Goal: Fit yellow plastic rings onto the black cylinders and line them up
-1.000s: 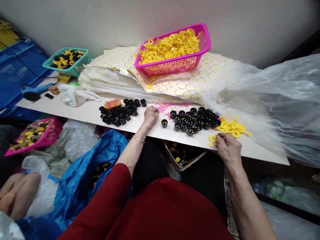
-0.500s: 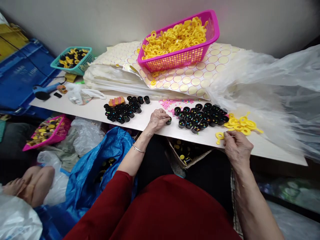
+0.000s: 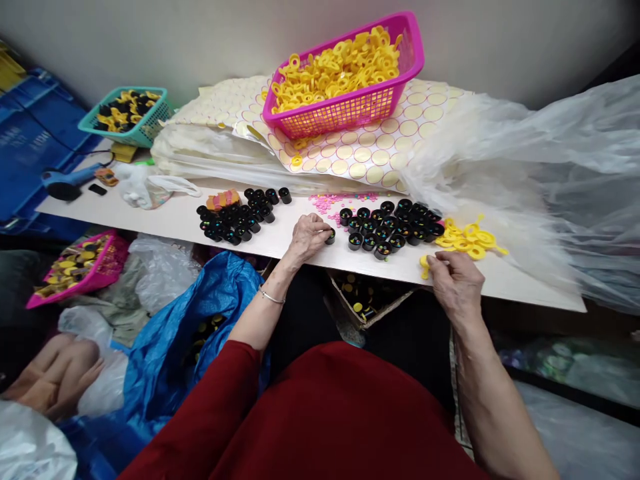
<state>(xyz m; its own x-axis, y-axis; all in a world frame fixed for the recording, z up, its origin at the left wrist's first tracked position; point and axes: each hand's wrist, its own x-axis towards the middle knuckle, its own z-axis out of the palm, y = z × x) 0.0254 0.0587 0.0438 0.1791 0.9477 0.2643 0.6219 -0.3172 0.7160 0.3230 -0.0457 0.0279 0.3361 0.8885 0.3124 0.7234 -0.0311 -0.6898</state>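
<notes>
With fingers pinched, my left hand (image 3: pixel 309 239) grips a small black cup (image 3: pixel 331 236) at the front of the table. My right hand (image 3: pixel 457 280) is closed on a yellow plastic ring piece (image 3: pixel 425 265), which sticks out left of the fingertips. Between the hands stand several black cups (image 3: pixel 383 250) with small coloured bits inside. Right of them lies a pile of yellow ring pieces (image 3: pixel 473 241). Pink beads (image 3: pixel 327 203) are scattered behind the cup in my left hand. Another group of black cups (image 3: pixel 243 232) stands to the left, beside an orange and pink block (image 3: pixel 223 199).
A pink basket (image 3: pixel 333 117) of yellow rings rests on circle-printed sheets (image 3: pixel 350 160) at the back. Thin plastic sheeting (image 3: pixel 500 160) covers the right. A teal basket (image 3: pixel 150 125) and a blue heat-gun-like tool (image 3: pixel 70 183) are far left. Another person's hand (image 3: pixel 75 387) shows lower left.
The whole view has shifted slightly. My right hand holds the yellow ring piece turned more edge-on than before. My left hand stays at the black cup.
</notes>
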